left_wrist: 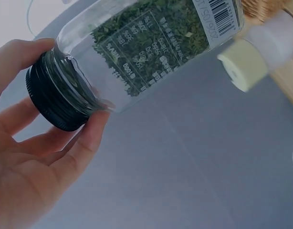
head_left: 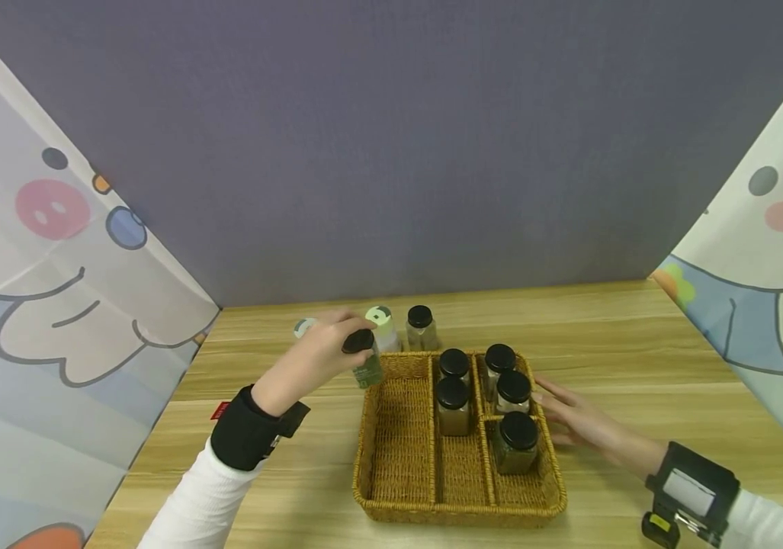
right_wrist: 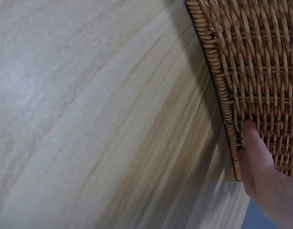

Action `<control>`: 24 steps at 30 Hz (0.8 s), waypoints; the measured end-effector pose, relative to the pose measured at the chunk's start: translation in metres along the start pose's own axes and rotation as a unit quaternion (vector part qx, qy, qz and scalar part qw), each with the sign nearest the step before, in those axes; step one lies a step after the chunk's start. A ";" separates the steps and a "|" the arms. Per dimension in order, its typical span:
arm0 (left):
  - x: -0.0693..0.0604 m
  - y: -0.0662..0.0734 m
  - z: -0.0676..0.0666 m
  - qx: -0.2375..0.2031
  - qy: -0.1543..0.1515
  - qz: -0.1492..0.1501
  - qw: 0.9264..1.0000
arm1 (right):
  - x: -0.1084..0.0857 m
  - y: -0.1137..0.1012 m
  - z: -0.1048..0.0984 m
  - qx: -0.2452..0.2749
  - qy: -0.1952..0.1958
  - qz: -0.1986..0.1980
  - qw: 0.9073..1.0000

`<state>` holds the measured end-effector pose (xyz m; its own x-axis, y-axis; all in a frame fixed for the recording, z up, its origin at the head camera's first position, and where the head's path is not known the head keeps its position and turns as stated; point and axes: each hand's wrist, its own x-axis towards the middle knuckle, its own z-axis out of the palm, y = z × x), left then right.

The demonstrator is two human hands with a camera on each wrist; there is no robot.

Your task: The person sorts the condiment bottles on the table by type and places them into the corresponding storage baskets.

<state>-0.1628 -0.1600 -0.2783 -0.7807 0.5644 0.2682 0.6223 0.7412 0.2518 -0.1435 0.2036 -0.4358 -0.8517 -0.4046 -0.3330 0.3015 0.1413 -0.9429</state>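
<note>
My left hand (head_left: pixel 309 352) pinches a glass jar of dried green herbs (left_wrist: pixel 146 47) by its black lid, fingertips round the lid and neck. In the head view this jar hangs tilted over the back left corner of a divided wicker basket (head_left: pixel 401 442). The basket's long left compartment is bare. Two black-lidded jars (head_left: pixel 454 412) stand in the middle compartment, two more (head_left: pixel 513 390) at the back right, and a jar with dark green contents (head_left: pixel 518 450) at the front right. My right hand (head_left: pixel 586 423) touches the basket's right outer wall with extended fingers.
Behind the basket stand a bottle with a pale yellow-green cap (head_left: pixel 383 328) and a black-lidded jar (head_left: pixel 421 329). Another pale round top (head_left: pixel 304 327) is partly hidden by the left hand. A grey panel (head_left: pixel 432 152) rises behind the wooden table (head_left: pixel 638 343).
</note>
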 end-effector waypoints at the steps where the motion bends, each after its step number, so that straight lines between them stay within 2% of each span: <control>1: 0.001 0.003 0.000 -0.001 0.000 0.004 1.000 | 0.000 0.000 0.000 0.000 0.000 0.001 1.000; 8: 0.013 0.018 0.004 0.001 0.016 0.060 0.998 | 0.000 0.000 -0.001 0.003 -0.006 0.002 1.000; 18: 0.026 0.042 0.014 0.001 0.015 0.117 0.993 | 0.000 0.000 -0.002 0.001 -0.008 -0.001 1.000; 24: 0.032 0.056 0.019 -0.012 0.020 0.174 0.984 | -0.001 0.000 -0.001 0.000 -0.007 -0.002 1.000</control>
<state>-0.1540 -0.0932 -0.2732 -0.5169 0.7674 0.3794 0.8535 0.4958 0.1602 -0.1434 0.2051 -0.4354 -0.8461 -0.4185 -0.3301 0.2985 0.1409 -0.9439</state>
